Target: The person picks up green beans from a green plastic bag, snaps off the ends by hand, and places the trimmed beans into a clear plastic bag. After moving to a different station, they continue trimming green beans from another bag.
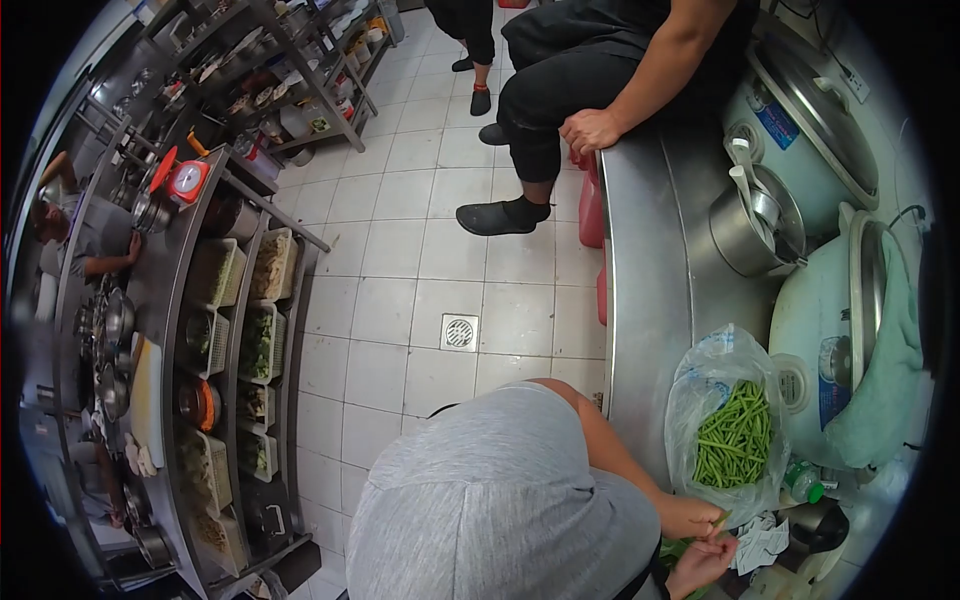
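Observation:
My left hand (690,516) and my right hand (703,564) are close together at the lower right, beside the counter's edge. The fingers of both are closed in a pinch. A small yellow-green piece, which looks like a green bean (721,519), shows at the fingertips; most of it is hidden. More green (674,551) shows just under the hands, too covered to make out. Above them on the counter lies an open clear plastic bag (686,375) with a heap of green beans (735,437) in it. A grey shirt (480,500) fills the lower middle.
On the steel counter (645,260) are a metal pot (740,240), large lidded pale-green containers (810,300), a green-capped bottle (803,482) and crumpled paper (760,543). A person in black trousers (560,80) sits on it. Shelves with vegetable baskets (265,345) line the left.

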A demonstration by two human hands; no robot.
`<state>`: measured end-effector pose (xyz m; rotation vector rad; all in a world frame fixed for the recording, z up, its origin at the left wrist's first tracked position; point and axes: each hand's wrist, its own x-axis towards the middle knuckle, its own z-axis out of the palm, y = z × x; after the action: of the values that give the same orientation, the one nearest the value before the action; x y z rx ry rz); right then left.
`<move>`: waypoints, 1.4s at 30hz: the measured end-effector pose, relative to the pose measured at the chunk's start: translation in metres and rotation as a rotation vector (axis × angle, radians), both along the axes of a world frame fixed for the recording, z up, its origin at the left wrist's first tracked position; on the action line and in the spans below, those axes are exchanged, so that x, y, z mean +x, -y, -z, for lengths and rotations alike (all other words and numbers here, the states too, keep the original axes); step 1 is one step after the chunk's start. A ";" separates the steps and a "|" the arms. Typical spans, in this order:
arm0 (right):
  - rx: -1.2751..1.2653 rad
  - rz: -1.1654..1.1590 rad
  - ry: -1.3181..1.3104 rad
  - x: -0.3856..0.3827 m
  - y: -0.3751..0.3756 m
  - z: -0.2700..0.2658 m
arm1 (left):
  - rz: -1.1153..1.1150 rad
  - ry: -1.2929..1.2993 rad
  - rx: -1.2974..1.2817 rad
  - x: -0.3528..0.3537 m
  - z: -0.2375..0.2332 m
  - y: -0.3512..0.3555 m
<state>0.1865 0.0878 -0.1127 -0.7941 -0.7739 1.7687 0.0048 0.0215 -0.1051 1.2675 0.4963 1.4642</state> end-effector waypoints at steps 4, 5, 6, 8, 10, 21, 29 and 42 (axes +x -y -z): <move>0.253 0.093 0.099 0.058 -0.031 -0.009 | -0.020 -0.134 0.030 -0.011 -0.013 0.008; 0.126 0.108 0.003 0.068 -0.032 -0.019 | -0.006 -0.135 0.003 -0.016 -0.018 0.007; -0.001 0.122 -0.094 0.079 -0.032 -0.025 | -0.054 -0.118 -0.016 -0.019 -0.024 0.005; 0.155 0.268 0.600 0.123 -0.063 0.013 | -0.133 -0.081 -0.059 -0.025 -0.036 -0.002; 0.048 0.102 1.039 0.127 -0.051 0.011 | -0.239 -0.015 0.006 -0.028 -0.046 -0.012; 0.586 0.133 1.740 0.026 0.053 0.005 | -0.451 -0.037 0.085 -0.053 -0.055 -0.064; 0.433 0.290 1.636 0.028 0.093 0.006 | -0.638 -1.133 0.200 -0.057 0.019 -0.059; 0.295 0.777 1.333 0.071 0.129 -0.057 | -0.343 -0.666 0.121 -0.037 -0.026 -0.040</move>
<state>0.2571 -0.0409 -0.0561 -1.7632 -1.2551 0.2511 -0.0322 0.0614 -0.0789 1.8395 1.1217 1.3322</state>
